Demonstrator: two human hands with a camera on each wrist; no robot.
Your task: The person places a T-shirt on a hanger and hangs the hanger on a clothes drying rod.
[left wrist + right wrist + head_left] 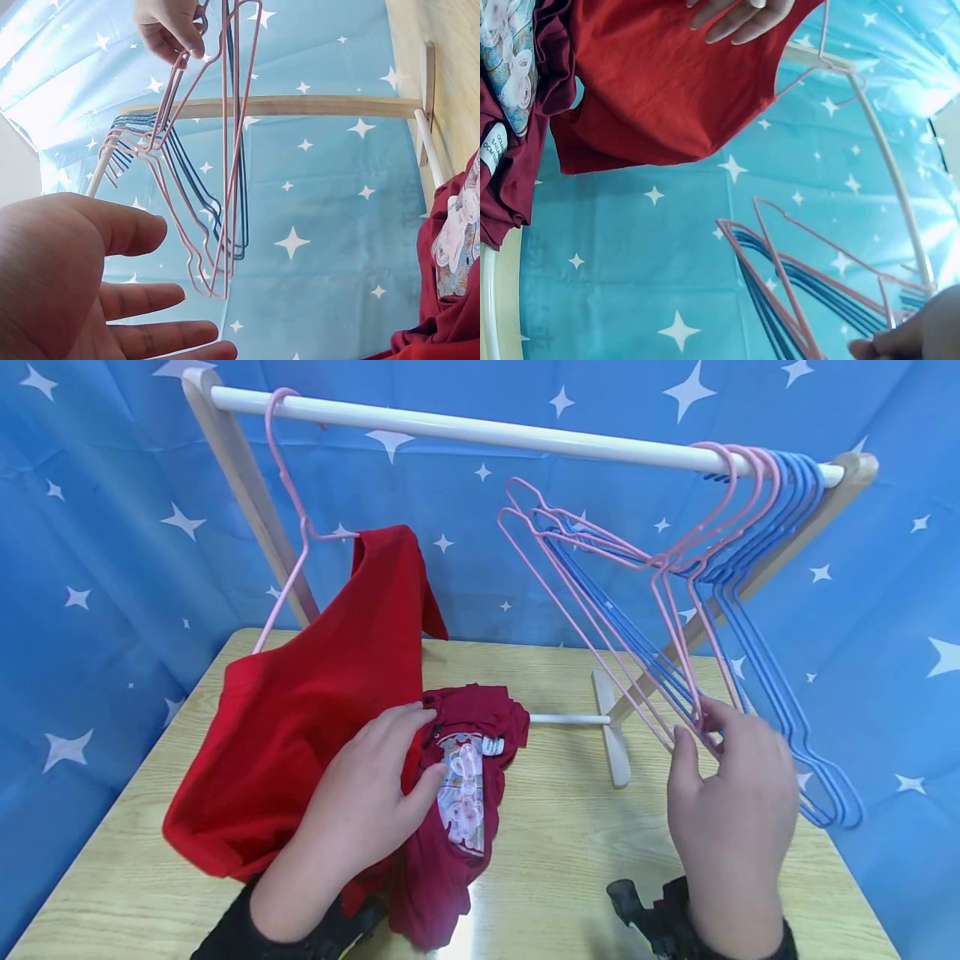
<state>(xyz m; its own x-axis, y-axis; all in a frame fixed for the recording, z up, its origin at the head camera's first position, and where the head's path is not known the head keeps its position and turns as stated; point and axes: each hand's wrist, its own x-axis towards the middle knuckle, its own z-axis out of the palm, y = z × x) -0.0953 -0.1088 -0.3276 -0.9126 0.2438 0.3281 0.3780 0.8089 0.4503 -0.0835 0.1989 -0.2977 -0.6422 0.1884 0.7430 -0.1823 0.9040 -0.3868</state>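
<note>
My right hand (pixel 731 785) pinches the lower part of a pink hanger (pixel 678 639) between thumb and fingers. That hanger hangs on the white rail with other pink ones and several blue hangers (pixel 787 693). My left hand (pixel 367 785), fingers spread and holding nothing, is in front of a bright red garment (pixel 300 718). This garment hangs from a single pink hanger (pixel 288 493) at the rail's left end. Between the hands a dark red shirt (pixel 442 893) with a printed picture and a white label lies bunched on the table.
A white rail (pixel 487 427) runs across the top between two wooden posts (pixel 251 485). The right post's flat foot (pixel 611 735) stands on the wooden table (pixel 555 852), where a low white crossbar (pixel 570 719) meets it. Behind hangs a blue curtain (pixel 480 527) with white stars.
</note>
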